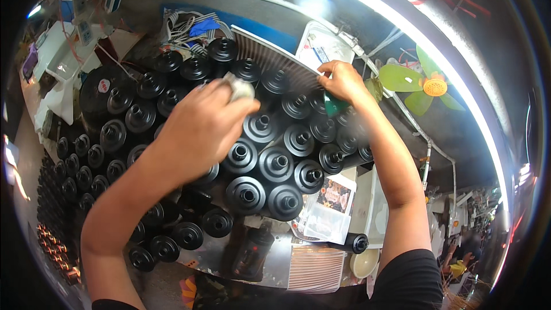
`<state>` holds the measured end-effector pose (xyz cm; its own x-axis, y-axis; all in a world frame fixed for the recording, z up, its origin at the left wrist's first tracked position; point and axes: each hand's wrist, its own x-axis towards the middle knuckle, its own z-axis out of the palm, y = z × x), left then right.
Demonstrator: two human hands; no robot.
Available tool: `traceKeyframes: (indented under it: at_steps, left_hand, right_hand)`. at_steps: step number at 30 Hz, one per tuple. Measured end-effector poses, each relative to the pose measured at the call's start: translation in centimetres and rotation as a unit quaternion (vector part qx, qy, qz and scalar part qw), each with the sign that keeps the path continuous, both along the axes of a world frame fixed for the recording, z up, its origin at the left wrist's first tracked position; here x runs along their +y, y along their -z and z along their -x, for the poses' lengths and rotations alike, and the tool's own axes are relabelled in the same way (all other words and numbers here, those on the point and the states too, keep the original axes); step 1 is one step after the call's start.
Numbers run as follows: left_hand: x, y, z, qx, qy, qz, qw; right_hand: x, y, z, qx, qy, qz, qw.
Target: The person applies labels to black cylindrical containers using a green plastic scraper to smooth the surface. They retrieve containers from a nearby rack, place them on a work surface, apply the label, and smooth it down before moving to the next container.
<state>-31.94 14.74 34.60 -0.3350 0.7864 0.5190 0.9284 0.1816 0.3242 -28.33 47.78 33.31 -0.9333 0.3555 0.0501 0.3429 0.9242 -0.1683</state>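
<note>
Many black bottles (276, 162) with round stepped shoulders and narrow necks stand packed together before me. My left hand (201, 123) is closed on a crumpled whitish cloth (240, 87) above them, slightly blurred by motion. At the back, a striped sheet (275, 57) with a white upper edge leans upright behind the bottles. My right hand (343, 83) pinches its right end. Just under the right palm hangs a green piece (334, 105); whether the fingers hold it too, I cannot tell.
A dark bottle (252, 252) lies near the front edge. Printed sheets and a clear tray (327, 225) are right of the bottles, by a cream bowl (364, 263). A green-bladed fan (434, 86) stands at right. More black bottles (83, 178) fill the left.
</note>
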Motion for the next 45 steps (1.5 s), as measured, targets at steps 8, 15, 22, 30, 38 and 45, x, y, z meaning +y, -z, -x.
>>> traceKeyframes:
  at_steps: [8,15,22,30,38,45]
  left_hand:
    - [11.2,5.5,8.6,0.089,0.01,0.074,0.993]
    - [13.6,3.8,8.9,0.099,-0.02,-0.015,0.995]
    - [14.9,5.6,9.9,0.055,0.013,0.07,0.996]
    - [14.4,6.0,10.0,0.056,0.022,0.05,0.997]
    - [14.2,6.4,10.0,0.073,0.0,0.022,0.997]
    - [14.1,6.7,9.7,0.055,0.014,0.034,0.998]
  right_hand:
    - [6.2,-1.0,-0.4,-0.048,0.062,0.426,0.901]
    - [9.6,0.6,3.0,-0.159,0.006,0.424,0.891]
    - [10.3,4.0,9.2,-0.144,0.001,-0.054,0.988]
    - [17.2,6.8,10.2,0.0,0.195,-0.051,0.98]
    - [15.4,5.9,9.4,-0.055,0.119,-0.009,0.991]
    - [16.5,6.6,9.2,0.122,0.331,0.143,0.925]
